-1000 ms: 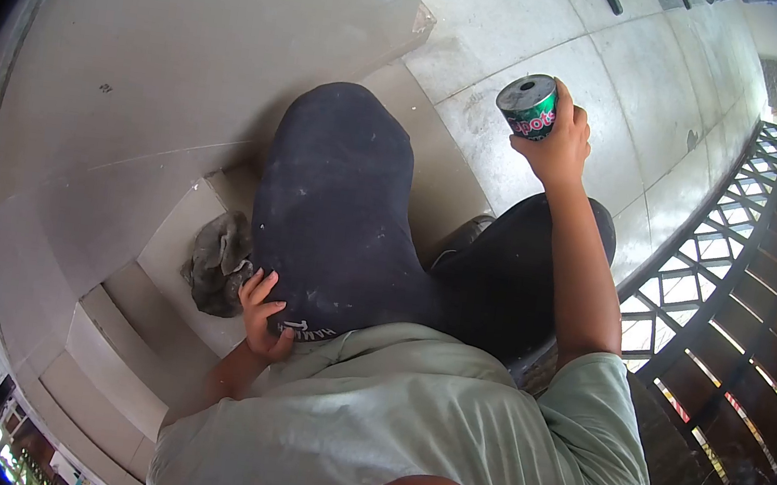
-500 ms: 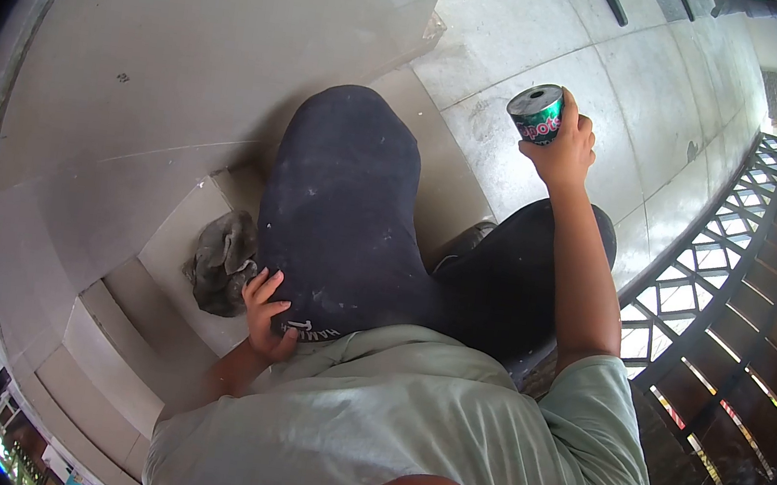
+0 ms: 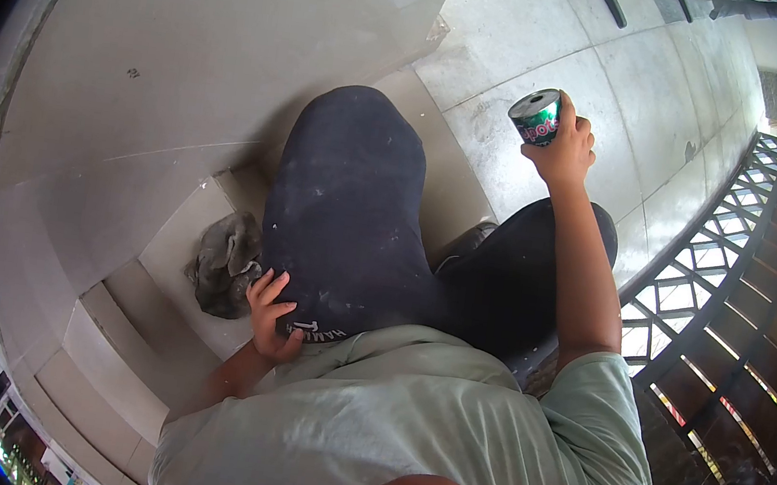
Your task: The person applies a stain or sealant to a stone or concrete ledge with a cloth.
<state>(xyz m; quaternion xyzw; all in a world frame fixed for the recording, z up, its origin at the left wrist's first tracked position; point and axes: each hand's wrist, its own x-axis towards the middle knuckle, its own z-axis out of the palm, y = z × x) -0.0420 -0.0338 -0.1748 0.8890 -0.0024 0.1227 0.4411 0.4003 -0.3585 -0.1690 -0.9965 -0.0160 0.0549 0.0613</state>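
My right hand [image 3: 569, 153] is wrapped round a small can [image 3: 537, 125], held out over the pale floor tiles. The can has a green label with pink lettering, and its grey top shows a dark hole in the middle. Its far side is hidden by my fingers. My left hand [image 3: 271, 317] lies on the upper thigh of my dark trousers [image 3: 345, 198], fingers apart and nothing in it. Beside that hand, a crumpled grey cloth [image 3: 227, 263] rests on the step.
A smooth beige wall or panel [image 3: 191, 34] rises on the left, above tiled steps [image 3: 119, 345]. Pale floor tiles [image 3: 640, 89] spread ahead. A dark slatted gate with lattice [image 3: 738, 315] borders the right side. Dark legs of some object [image 3: 609, 0] stand at the top.
The can and my right hand stay almost in place, with the can tilted very slightly differently. My left hand remains on my thigh. The whole view has shifted a little.
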